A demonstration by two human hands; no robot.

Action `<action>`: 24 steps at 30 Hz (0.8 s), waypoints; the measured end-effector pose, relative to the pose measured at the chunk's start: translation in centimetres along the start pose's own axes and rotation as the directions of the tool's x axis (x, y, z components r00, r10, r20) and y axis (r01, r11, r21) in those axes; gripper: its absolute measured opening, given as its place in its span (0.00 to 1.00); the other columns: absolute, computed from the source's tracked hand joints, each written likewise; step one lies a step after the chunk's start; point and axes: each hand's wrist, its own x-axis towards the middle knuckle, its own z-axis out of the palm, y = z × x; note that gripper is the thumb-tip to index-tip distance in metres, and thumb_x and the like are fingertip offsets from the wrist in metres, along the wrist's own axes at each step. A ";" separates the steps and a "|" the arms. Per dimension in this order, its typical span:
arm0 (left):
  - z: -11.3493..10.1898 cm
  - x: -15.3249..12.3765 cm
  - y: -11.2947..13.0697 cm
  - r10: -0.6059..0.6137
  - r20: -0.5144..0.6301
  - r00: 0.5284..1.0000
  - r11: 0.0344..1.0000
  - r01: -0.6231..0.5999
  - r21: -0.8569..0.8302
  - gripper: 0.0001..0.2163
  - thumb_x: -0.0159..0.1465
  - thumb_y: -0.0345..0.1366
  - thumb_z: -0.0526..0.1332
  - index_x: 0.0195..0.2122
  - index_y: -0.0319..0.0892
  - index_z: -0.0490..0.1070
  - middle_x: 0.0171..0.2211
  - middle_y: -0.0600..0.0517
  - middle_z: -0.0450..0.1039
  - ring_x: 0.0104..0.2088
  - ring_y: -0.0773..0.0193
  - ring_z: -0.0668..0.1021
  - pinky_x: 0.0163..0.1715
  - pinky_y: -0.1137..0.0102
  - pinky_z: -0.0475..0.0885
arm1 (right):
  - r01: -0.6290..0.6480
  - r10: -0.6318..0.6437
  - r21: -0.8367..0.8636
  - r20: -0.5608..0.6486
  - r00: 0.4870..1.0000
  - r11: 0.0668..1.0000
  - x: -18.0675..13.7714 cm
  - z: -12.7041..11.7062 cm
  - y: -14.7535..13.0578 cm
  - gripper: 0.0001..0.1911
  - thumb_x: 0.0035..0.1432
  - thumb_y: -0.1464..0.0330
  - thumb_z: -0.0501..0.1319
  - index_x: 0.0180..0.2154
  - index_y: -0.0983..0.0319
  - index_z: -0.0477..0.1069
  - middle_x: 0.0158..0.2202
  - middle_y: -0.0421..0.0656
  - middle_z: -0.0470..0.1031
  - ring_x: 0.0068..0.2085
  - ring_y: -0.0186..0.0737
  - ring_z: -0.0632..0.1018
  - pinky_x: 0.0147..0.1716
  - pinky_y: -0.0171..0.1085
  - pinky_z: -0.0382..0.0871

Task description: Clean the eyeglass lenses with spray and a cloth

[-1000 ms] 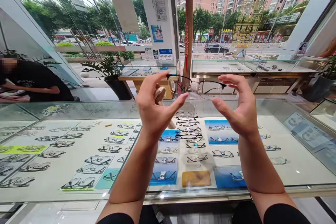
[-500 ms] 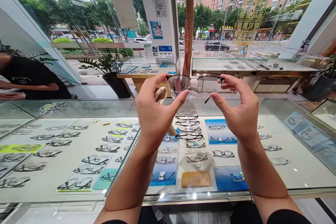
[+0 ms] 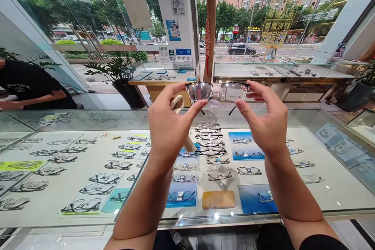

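Observation:
A pair of eyeglasses (image 3: 200, 91) with dark upper rims and clear lenses is held up level above the glass counter, lenses side by side. My left hand (image 3: 168, 125) pinches its left end between thumb and fingers. A beige cloth (image 3: 177, 103) is also tucked in that hand, and its lower end (image 3: 190, 145) hangs below the palm. At the opposite end, my right hand (image 3: 268, 119) grips the frame with thumb below and fingers above. Dark temple tips show beneath both lenses.
Under the glass counter (image 3: 216, 218) lie many eyeglasses (image 3: 211, 151) in rows, and a tan case (image 3: 218, 200). At the far left a person in black (image 3: 35, 86) leans over. A potted plant (image 3: 124, 90), a wooden post (image 3: 209, 27) and more display cases (image 3: 249, 71) stand beyond.
Both hands still hold the eyeglasses at nearly the same height. The frame is turned slightly, so the left temple tip now shows below its lens. The view has shifted a little.

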 end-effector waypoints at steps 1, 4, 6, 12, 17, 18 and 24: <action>0.0 0.0 0.0 0.007 -0.006 1.000 1.000 -0.007 0.003 0.22 0.61 0.48 0.81 0.54 0.51 0.82 0.54 0.47 0.85 0.56 0.49 0.85 0.52 0.57 0.85 | -0.002 0.002 0.003 0.006 1.000 1.000 0.0 0.0 0.0 0.26 0.72 0.49 0.68 0.63 0.54 0.78 0.56 0.49 0.84 0.52 0.54 0.85 0.55 0.58 0.82; -0.1 0.0 -0.1 0.029 -0.023 0.999 0.999 -0.028 0.022 0.22 0.61 0.49 0.81 0.54 0.51 0.81 0.54 0.47 0.84 0.56 0.50 0.84 0.51 0.58 0.84 | -0.016 0.016 -0.002 0.032 0.999 1.000 -0.1 0.1 0.0 0.28 0.71 0.49 0.68 0.65 0.53 0.77 0.57 0.49 0.84 0.53 0.54 0.85 0.56 0.59 0.82; -0.1 0.0 -0.2 0.042 -0.029 0.999 0.999 -0.041 0.031 0.23 0.62 0.49 0.81 0.54 0.52 0.81 0.54 0.47 0.84 0.55 0.50 0.84 0.50 0.58 0.84 | -0.021 0.022 -0.010 0.040 0.999 1.000 -0.1 0.2 0.0 0.28 0.71 0.49 0.68 0.66 0.53 0.77 0.57 0.49 0.84 0.53 0.54 0.85 0.57 0.59 0.82; 0.0 -0.2 0.0 0.051 -0.056 0.997 0.998 -0.049 0.034 0.24 0.62 0.49 0.81 0.56 0.52 0.80 0.55 0.47 0.83 0.57 0.50 0.84 0.50 0.59 0.84 | -0.032 0.032 -0.006 0.026 0.999 0.999 -0.1 0.4 -0.1 0.27 0.71 0.51 0.68 0.65 0.54 0.77 0.58 0.50 0.85 0.53 0.54 0.85 0.56 0.58 0.82; 0.1 -0.2 0.0 0.019 -0.053 0.998 0.999 -0.018 0.031 0.24 0.62 0.52 0.80 0.56 0.51 0.81 0.54 0.47 0.85 0.54 0.50 0.85 0.47 0.58 0.85 | -0.011 0.010 -0.020 -0.022 1.000 1.000 -0.3 0.5 -0.3 0.27 0.71 0.52 0.68 0.66 0.54 0.76 0.59 0.50 0.84 0.54 0.55 0.85 0.56 0.59 0.82; 0.1 -0.1 0.0 0.016 -0.048 0.999 0.999 -0.014 0.033 0.24 0.62 0.53 0.80 0.55 0.51 0.81 0.54 0.47 0.85 0.53 0.50 0.85 0.47 0.57 0.85 | -0.005 0.005 -0.027 -0.031 1.000 1.000 -0.3 0.6 -0.4 0.27 0.71 0.52 0.68 0.66 0.53 0.76 0.58 0.50 0.84 0.54 0.55 0.85 0.56 0.59 0.82; 0.2 0.1 -0.5 0.018 -0.022 1.000 0.999 -0.017 0.027 0.23 0.63 0.54 0.79 0.55 0.52 0.82 0.52 0.47 0.86 0.53 0.49 0.86 0.46 0.56 0.86 | 0.005 -0.007 -0.050 -0.038 0.999 0.999 -0.4 0.5 -0.8 0.27 0.72 0.52 0.67 0.67 0.52 0.75 0.59 0.50 0.83 0.56 0.57 0.84 0.57 0.62 0.82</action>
